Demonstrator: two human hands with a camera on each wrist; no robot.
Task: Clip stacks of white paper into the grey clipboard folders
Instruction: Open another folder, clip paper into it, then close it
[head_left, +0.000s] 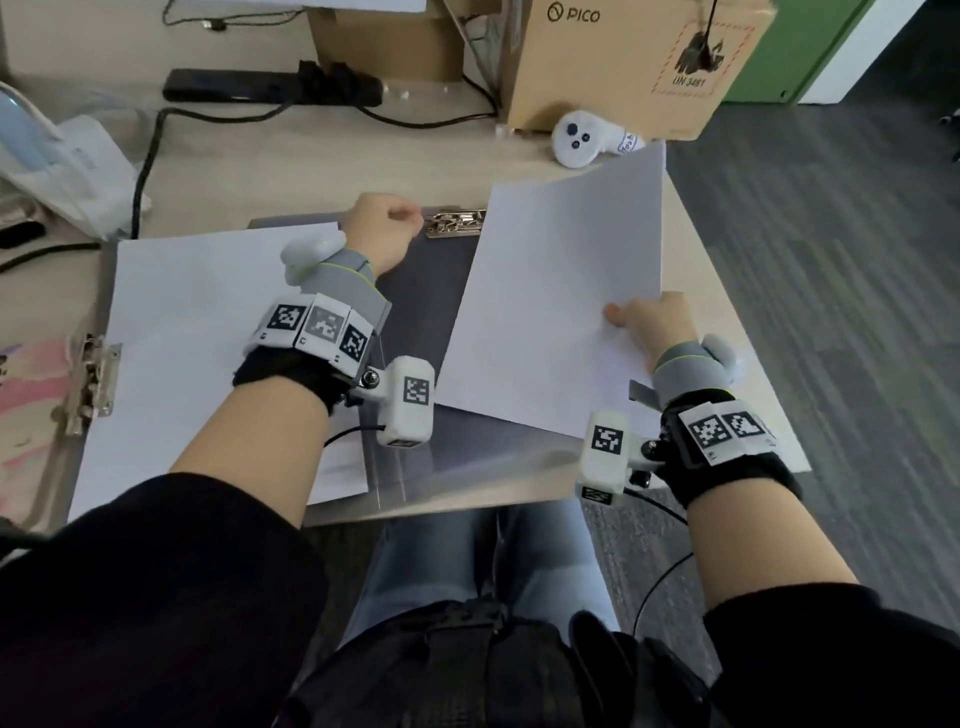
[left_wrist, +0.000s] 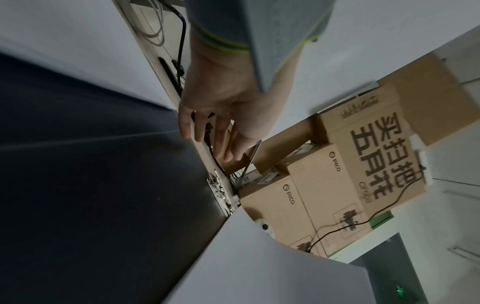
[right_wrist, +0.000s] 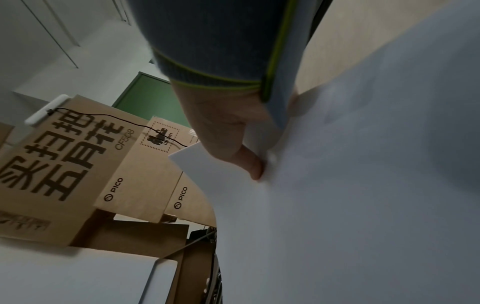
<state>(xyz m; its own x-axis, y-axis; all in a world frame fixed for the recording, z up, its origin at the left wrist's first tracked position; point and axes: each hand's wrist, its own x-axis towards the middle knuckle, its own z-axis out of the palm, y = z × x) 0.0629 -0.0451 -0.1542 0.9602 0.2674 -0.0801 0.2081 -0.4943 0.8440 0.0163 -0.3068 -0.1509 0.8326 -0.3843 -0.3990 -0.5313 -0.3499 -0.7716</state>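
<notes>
A light wood desk (head_left: 696, 249) fills the near scene, and grey striped carpet (head_left: 831, 291) covers the floor to its right. Cardboard boxes (head_left: 623, 62) stand at the far edge beside a green panel (head_left: 795, 57), with pale walls (right_wrist: 64, 41) beyond.

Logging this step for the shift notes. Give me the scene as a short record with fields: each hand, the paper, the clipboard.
left hand: reaches over the top edge of the dark grey clipboard folder, beside its silver metal clip; fingers relaxed, holding nothing
right hand: pinches the white paper stack at its right edge
paper state: tilted, lifted over the folder, not under the clip
other paper: second white sheet stack lies at the left
surface: light wooden desk
</notes>
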